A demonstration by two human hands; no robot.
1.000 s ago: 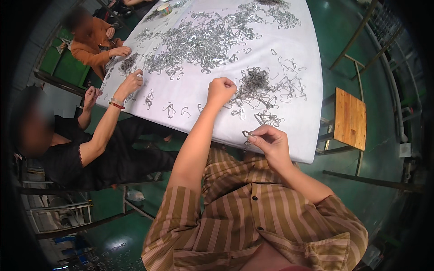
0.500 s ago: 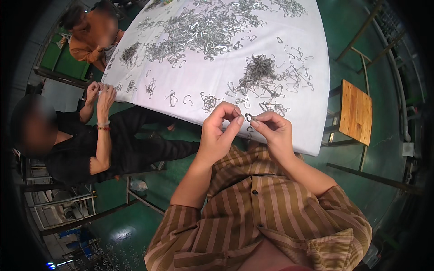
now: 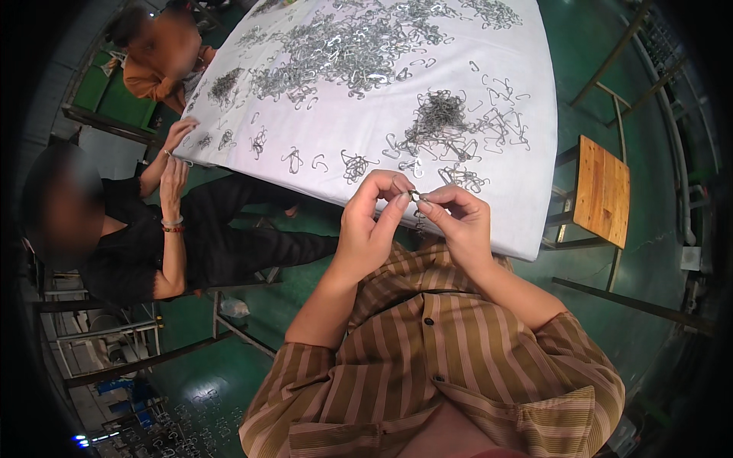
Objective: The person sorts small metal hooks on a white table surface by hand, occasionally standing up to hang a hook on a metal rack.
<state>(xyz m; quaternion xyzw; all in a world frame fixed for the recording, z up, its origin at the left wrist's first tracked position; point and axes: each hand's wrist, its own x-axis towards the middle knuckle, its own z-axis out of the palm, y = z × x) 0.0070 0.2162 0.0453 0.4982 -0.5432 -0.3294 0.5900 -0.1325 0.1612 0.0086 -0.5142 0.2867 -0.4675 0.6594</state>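
Observation:
Close to the table's near edge, my left hand and my right hand pinch a small metal clip between thumbs and forefingers. It looks like a looped wire hook; the fingertips cover part of it. Just below hangs a short string of dark links, and I cannot make out how it joins the clip. Beyond my hands lie a small group of wire hooks and a dense heap of thin wire pieces, all on the white-covered table.
A large spread of metal hooks covers the table's far part. Small hook piles line its left edge. At the left sits a person in black, with another in orange behind. A wooden stool stands at the right.
My fingertips have come slightly closer together, and the clip has tilted and shifted a little left. The neighbour in black has parted their hands, one reaching onto the table's edge.

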